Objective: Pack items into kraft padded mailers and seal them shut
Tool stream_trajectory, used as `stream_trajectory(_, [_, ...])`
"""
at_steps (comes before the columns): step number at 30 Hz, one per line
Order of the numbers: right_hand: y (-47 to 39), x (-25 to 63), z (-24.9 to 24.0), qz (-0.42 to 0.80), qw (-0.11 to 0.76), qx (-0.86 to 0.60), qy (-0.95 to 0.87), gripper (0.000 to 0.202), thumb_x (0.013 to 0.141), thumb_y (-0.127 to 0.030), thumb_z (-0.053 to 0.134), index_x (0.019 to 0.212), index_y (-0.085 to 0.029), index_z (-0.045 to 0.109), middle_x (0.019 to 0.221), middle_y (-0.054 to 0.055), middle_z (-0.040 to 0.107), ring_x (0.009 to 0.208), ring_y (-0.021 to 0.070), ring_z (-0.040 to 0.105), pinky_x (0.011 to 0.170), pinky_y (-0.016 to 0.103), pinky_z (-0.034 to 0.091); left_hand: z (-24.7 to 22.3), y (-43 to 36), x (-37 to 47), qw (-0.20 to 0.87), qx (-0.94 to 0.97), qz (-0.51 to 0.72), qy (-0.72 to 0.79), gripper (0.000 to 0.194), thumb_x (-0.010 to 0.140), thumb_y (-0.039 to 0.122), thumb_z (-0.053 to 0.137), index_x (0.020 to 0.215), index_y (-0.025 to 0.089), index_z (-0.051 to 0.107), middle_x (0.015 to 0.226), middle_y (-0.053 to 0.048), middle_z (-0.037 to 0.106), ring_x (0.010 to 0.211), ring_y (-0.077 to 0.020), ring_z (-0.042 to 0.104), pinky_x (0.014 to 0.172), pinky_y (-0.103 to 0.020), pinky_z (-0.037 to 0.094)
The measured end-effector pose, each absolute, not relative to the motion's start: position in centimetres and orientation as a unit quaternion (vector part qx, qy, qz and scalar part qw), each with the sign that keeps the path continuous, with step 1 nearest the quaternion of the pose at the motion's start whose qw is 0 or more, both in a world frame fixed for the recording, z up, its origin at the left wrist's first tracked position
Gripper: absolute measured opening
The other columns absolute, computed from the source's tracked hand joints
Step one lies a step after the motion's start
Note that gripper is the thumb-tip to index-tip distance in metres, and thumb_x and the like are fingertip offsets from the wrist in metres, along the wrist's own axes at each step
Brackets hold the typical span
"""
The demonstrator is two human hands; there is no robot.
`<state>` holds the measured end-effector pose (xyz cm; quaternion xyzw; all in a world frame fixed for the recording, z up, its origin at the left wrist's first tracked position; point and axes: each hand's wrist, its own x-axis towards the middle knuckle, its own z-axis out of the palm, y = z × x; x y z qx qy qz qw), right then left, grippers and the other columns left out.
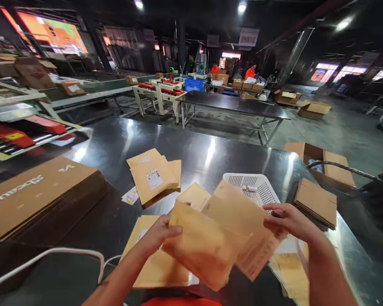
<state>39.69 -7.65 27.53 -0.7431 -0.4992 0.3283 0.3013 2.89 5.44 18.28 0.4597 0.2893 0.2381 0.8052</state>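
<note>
My left hand (162,233) grips a yellow padded envelope (201,242) by its left edge, thumb on top. In my right hand (285,217) is a second, paler padded envelope (239,208), pinched at its right edge and blurred. The two envelopes overlap above the table, in front of my body. Another envelope (193,195) shows partly behind them. Below my left forearm lie more padded envelopes (166,270), partly covered. Farther off, a small pile of labelled envelopes (155,176) rests on the table beside a white paper slip (130,196).
A white perforated basket (268,189) with small items stands near my right hand. Flattened cartons are stacked left (41,187) and right (315,202). More envelopes (292,272) lie under my right forearm. Beyond the dark table (191,142) are a conveyor (159,91), another table (232,104) and people.
</note>
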Motion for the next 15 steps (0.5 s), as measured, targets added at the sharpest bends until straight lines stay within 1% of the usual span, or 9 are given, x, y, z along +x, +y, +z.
stream_trajectory(2, [-5.5, 36.7, 27.0, 0.440, 0.270, -0.674, -0.529, 0.036, 0.065, -0.043, 0.076, 0.089, -0.017, 0.077, 0.051, -0.002, 0.053, 0.047, 0.0134, 0.050, 0.042, 0.024, 0.038, 19.2, 5.8, 4.6, 0.804, 0.469, 0.218, 0.293, 0.048, 0.053, 0.047, 0.089, 0.085, 0.014, 0.078, 0.081, -0.007, 0.077, 0.075, -0.0234, 0.070, 0.075, -0.032, 0.054])
stream_trajectory(4, [-3.6, 34.6, 25.2, 0.480, 0.273, -0.631, -0.545, 0.028, 0.067, -0.040, 0.075, 0.083, -0.017, 0.077, 0.047, -0.004, 0.048, 0.044, 0.0093, 0.041, 0.041, 0.022, 0.031, 19.0, 5.7, 5.2, 0.801, 0.458, 0.191, 0.334, 0.046, 0.051, 0.047, 0.090, 0.079, 0.013, 0.078, 0.075, -0.007, 0.076, 0.067, -0.0218, 0.068, 0.067, -0.030, 0.054])
stream_trajectory(5, [-2.9, 33.9, 24.0, 0.491, 0.291, -0.623, -0.535, 0.027, 0.068, -0.041, 0.075, 0.080, -0.016, 0.076, 0.048, -0.004, 0.050, 0.044, 0.0080, 0.039, 0.042, 0.021, 0.029, 18.6, 5.6, 5.0, 0.799, 0.447, 0.187, 0.356, 0.046, 0.050, 0.047, 0.090, 0.077, 0.013, 0.077, 0.073, -0.008, 0.076, 0.064, -0.0215, 0.068, 0.064, -0.030, 0.053])
stream_trajectory(7, [-2.4, 33.0, 21.1, 0.525, 0.357, -0.618, -0.464, 0.035, 0.070, -0.049, 0.073, 0.080, -0.016, 0.075, 0.056, -0.002, 0.059, 0.044, 0.0056, 0.035, 0.043, 0.021, 0.027, 17.1, 5.1, 3.9, 0.795, 0.422, 0.200, 0.387, 0.047, 0.048, 0.048, 0.091, 0.075, 0.012, 0.076, 0.071, -0.008, 0.075, 0.063, -0.0223, 0.068, 0.062, -0.030, 0.054])
stream_trajectory(9, [-2.9, 32.2, 17.8, 0.580, 0.438, -0.592, -0.347, 0.049, 0.073, -0.064, 0.066, 0.086, -0.016, 0.073, 0.063, 0.000, 0.064, 0.039, 0.0029, 0.027, 0.039, 0.021, 0.021, 15.5, 4.8, 2.1, 0.795, 0.386, 0.218, 0.415, 0.048, 0.047, 0.049, 0.091, 0.074, 0.013, 0.074, 0.071, -0.009, 0.075, 0.063, -0.0234, 0.069, 0.062, -0.031, 0.055])
stream_trajectory(11, [-4.0, 30.7, 14.7, 0.618, 0.513, -0.540, -0.252, 0.064, 0.070, -0.078, 0.060, 0.088, -0.018, 0.070, 0.060, -0.002, 0.061, 0.034, 0.0009, 0.015, 0.036, 0.021, 0.012, 14.3, 4.6, 0.5, 0.792, 0.339, 0.233, 0.452, 0.050, 0.044, 0.049, 0.092, 0.074, 0.014, 0.072, 0.070, -0.008, 0.075, 0.062, -0.0242, 0.069, 0.063, -0.033, 0.056])
stream_trajectory(12, [-4.6, 29.6, 13.3, 0.626, 0.539, -0.515, -0.227, 0.069, 0.066, -0.083, 0.060, 0.090, -0.019, 0.069, 0.058, -0.003, 0.058, 0.034, 0.0006, 0.013, 0.035, 0.020, 0.009, 13.9, 4.6, -0.1, 0.788, 0.317, 0.242, 0.469, 0.051, 0.043, 0.048, 0.093, 0.074, 0.014, 0.071, 0.070, -0.008, 0.076, 0.061, -0.0244, 0.069, 0.063, -0.034, 0.057])
stream_trajectory(13, [-5.2, 28.3, 12.0, 0.630, 0.552, -0.500, -0.219, 0.071, 0.062, -0.085, 0.062, 0.091, -0.020, 0.068, 0.057, -0.004, 0.057, 0.033, 0.0009, 0.016, 0.034, 0.020, 0.011, 13.7, 4.6, -0.6, 0.784, 0.302, 0.250, 0.482, 0.051, 0.043, 0.047, 0.093, 0.075, 0.015, 0.070, 0.070, -0.008, 0.076, 0.062, -0.0246, 0.070, 0.063, -0.035, 0.057])
stream_trajectory(15, [-6.2, 25.6, 10.2, 0.618, 0.558, -0.501, -0.236, 0.067, 0.060, -0.077, 0.072, 0.098, -0.022, 0.067, 0.061, -0.003, 0.060, 0.037, 0.0044, 0.035, 0.036, 0.020, 0.026, 13.6, 4.8, -1.2, 0.766, 0.305, 0.269, 0.497, 0.052, 0.044, 0.045, 0.092, 0.079, 0.014, 0.069, 0.071, -0.007, 0.076, 0.064, -0.0245, 0.070, 0.064, -0.034, 0.057])
